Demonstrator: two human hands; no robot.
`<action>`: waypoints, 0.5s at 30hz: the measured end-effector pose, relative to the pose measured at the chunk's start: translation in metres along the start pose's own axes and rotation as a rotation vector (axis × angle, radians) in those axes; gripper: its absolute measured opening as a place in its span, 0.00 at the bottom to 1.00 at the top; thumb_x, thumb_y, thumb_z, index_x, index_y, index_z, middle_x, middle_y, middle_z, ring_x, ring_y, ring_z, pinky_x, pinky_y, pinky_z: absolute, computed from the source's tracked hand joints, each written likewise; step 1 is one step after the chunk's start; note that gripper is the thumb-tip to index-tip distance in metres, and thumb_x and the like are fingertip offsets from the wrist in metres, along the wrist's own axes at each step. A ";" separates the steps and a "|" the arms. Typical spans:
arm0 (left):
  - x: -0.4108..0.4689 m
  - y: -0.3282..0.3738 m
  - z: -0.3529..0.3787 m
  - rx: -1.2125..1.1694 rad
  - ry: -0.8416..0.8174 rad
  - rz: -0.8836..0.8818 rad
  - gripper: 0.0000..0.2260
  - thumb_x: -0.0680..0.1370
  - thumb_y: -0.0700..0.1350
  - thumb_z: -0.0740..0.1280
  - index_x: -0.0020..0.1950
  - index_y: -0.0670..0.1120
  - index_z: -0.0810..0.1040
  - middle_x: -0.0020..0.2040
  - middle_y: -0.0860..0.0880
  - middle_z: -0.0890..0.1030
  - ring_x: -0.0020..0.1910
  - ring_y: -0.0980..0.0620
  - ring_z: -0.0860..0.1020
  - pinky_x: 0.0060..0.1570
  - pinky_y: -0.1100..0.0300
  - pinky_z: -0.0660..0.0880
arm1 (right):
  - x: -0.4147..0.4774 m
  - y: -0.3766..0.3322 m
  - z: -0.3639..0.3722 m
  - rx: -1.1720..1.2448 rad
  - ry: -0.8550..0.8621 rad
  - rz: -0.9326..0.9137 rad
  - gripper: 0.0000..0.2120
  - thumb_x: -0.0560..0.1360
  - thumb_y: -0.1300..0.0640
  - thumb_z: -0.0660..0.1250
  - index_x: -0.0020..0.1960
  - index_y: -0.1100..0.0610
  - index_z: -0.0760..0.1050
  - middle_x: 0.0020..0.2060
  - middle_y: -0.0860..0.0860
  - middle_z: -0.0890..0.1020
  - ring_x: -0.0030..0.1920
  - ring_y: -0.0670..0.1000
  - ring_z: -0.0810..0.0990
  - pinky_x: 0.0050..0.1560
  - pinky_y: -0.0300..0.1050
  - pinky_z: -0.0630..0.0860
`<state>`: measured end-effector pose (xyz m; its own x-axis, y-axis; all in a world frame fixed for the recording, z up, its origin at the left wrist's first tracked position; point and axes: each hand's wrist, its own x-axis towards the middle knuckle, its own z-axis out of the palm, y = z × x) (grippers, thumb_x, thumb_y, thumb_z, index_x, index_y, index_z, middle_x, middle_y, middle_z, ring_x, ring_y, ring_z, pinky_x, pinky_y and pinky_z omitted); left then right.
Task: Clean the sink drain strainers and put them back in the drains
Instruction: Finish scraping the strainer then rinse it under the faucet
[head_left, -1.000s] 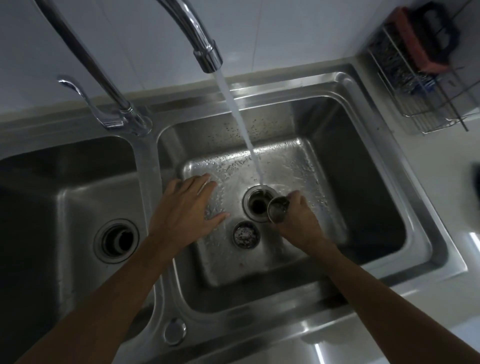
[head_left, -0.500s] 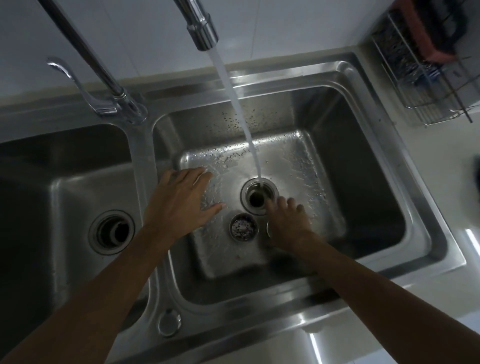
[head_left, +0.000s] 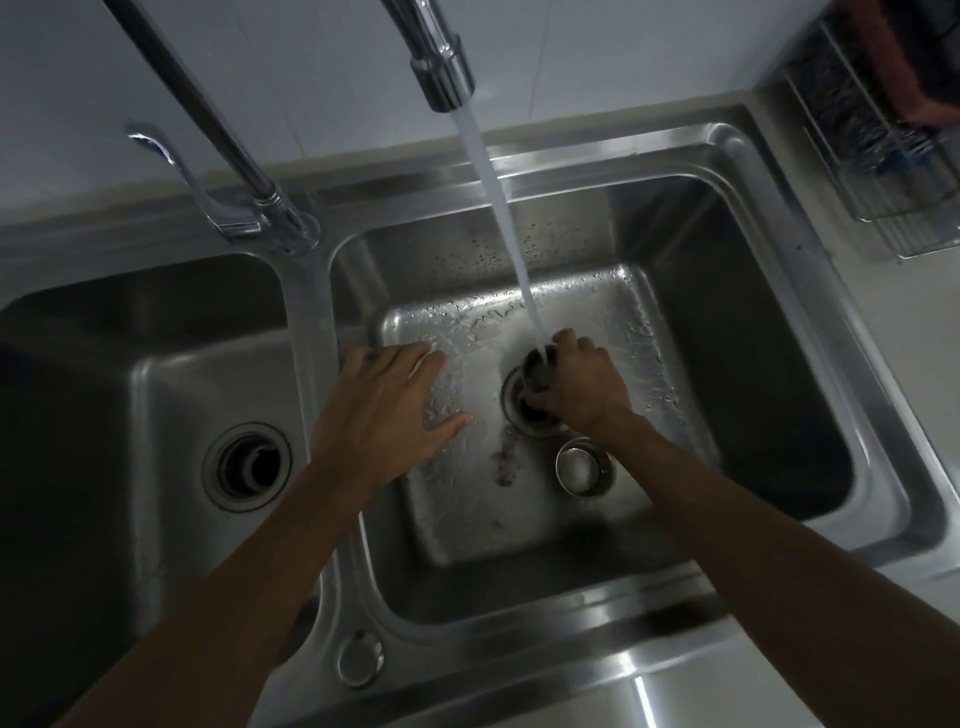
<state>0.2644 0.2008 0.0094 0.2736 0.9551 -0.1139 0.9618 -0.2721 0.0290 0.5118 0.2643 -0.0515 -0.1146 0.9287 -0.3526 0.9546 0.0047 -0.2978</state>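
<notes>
My right hand (head_left: 584, 387) grips a dark metal drain strainer (head_left: 539, 369) and holds it tilted under the running water, just above the right basin's drain (head_left: 519, 413). A second strainer (head_left: 582, 464), shiny and cup-shaped, stands on the basin floor just in front of that drain, beside my right wrist. My left hand (head_left: 387, 408) rests flat with fingers spread on the wet floor of the right basin, near the divider. The left basin's drain (head_left: 248, 466) is open with no strainer in it.
The faucet spout (head_left: 441, 67) pours a stream down onto the held strainer. The faucet lever (head_left: 182, 176) stands behind the divider. Small reddish scraps (head_left: 506, 465) lie on the basin floor. A wire rack (head_left: 878, 135) with a sponge sits on the counter at the back right.
My right hand set down the shiny strainer on the basin floor, picked up the dirty one that lay there, and lifted it under the stream. Scraps now lie where it was. My left hand stayed.
</notes>
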 end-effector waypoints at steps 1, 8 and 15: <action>0.000 0.000 0.000 -0.004 0.004 0.000 0.34 0.78 0.72 0.60 0.72 0.47 0.74 0.72 0.47 0.77 0.68 0.47 0.77 0.65 0.46 0.70 | 0.005 -0.002 -0.002 0.022 0.028 0.013 0.35 0.69 0.47 0.78 0.67 0.61 0.66 0.60 0.61 0.76 0.59 0.63 0.75 0.57 0.55 0.75; 0.000 -0.001 -0.001 -0.014 -0.005 -0.002 0.34 0.78 0.71 0.59 0.73 0.47 0.74 0.72 0.47 0.77 0.68 0.47 0.78 0.66 0.45 0.70 | -0.007 0.005 0.011 0.113 0.002 -0.034 0.37 0.66 0.42 0.79 0.66 0.60 0.70 0.58 0.58 0.78 0.57 0.61 0.76 0.53 0.53 0.77; -0.001 -0.001 -0.003 -0.029 -0.011 -0.004 0.34 0.79 0.71 0.60 0.73 0.46 0.74 0.72 0.47 0.78 0.68 0.47 0.78 0.65 0.46 0.70 | -0.008 0.000 0.008 0.166 0.031 -0.058 0.34 0.67 0.47 0.80 0.66 0.59 0.71 0.58 0.58 0.78 0.57 0.61 0.77 0.54 0.51 0.76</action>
<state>0.2632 0.2007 0.0121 0.2701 0.9547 -0.1250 0.9626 -0.2648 0.0574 0.5109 0.2540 -0.0561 -0.1574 0.9397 -0.3036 0.8876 -0.0001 -0.4606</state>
